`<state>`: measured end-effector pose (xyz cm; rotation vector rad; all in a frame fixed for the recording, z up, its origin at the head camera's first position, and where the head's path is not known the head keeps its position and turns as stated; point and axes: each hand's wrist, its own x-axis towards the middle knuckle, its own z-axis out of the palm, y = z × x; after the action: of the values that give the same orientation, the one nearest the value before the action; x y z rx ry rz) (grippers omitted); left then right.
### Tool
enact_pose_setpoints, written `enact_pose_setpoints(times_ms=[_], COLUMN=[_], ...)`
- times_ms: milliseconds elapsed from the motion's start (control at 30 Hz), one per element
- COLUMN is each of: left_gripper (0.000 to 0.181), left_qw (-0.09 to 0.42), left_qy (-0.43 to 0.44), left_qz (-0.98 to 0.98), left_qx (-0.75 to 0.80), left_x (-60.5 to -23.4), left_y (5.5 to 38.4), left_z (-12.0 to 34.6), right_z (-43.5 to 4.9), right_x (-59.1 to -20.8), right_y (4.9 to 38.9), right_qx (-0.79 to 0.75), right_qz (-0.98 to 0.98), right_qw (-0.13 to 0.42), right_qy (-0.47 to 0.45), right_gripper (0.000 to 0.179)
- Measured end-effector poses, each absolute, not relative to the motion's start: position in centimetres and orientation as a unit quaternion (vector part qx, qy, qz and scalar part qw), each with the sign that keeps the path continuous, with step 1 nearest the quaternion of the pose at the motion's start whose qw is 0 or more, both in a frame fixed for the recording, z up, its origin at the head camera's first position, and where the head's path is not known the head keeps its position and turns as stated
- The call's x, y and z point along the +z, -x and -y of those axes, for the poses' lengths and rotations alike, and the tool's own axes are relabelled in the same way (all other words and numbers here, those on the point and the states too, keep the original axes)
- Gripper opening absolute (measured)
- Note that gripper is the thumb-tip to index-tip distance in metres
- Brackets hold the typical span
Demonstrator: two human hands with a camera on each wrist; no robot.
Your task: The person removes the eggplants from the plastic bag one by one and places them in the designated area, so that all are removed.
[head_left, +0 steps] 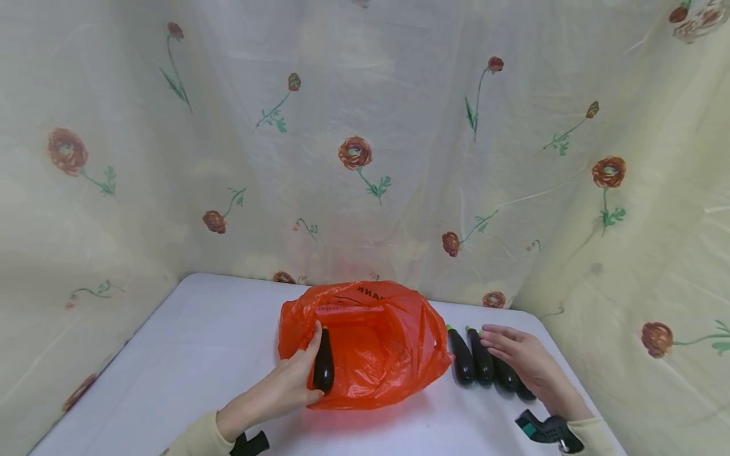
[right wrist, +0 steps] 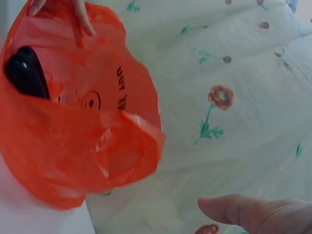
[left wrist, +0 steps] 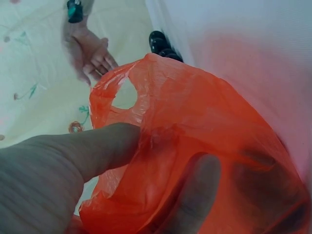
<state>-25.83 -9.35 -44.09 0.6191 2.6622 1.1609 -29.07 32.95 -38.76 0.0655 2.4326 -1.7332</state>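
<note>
My left hand (head_left: 288, 383) is at the left side of an orange-red plastic bag (head_left: 393, 373), thumb and finger straight and spread at its mouth. In the left wrist view the bag's thin film (left wrist: 190, 107) partly covers those fingers. A dark eggplant (head_left: 324, 367) lies inside the bag next to that hand; the right wrist view shows the eggplant (right wrist: 27, 73) apart from the fingers. My right hand (head_left: 530, 364) hovers over a row of several eggplants (head_left: 461, 358) on the table, fingers extended. Part of that row is hidden under it. Its thumb (right wrist: 243, 212) appears straight.
The white table (head_left: 228, 323) has rounded far corners. Floral plastic sheeting (head_left: 410, 139) hangs behind it and along both sides. A dark strap device (head_left: 547, 430) is on the right wrist, and another (head_left: 251, 443) on the left.
</note>
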Motion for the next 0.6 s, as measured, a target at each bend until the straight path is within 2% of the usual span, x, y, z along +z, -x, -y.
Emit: enact_pose_setpoints(times_ms=[367,600], left_gripper=[0.115,0.116], left_qw=[0.095,0.087], left_qy=[-0.203,-0.21], left_qz=[-0.892,-0.894], left_qx=[0.392,0.386], left_x=[-43.9,-43.8], left_y=[25.7,25.6], left_z=[9.3,9.4], right_z=[-29.3,-26.7], right_x=[-36.5,-35.1], right_y=[27.8,27.0], right_qx=[-0.559,-0.558], right_qz=[-0.826,-0.826], right_qw=[0.077,0.077], right_qy=[-0.008,0.021], right_gripper=[0.073,0.065])
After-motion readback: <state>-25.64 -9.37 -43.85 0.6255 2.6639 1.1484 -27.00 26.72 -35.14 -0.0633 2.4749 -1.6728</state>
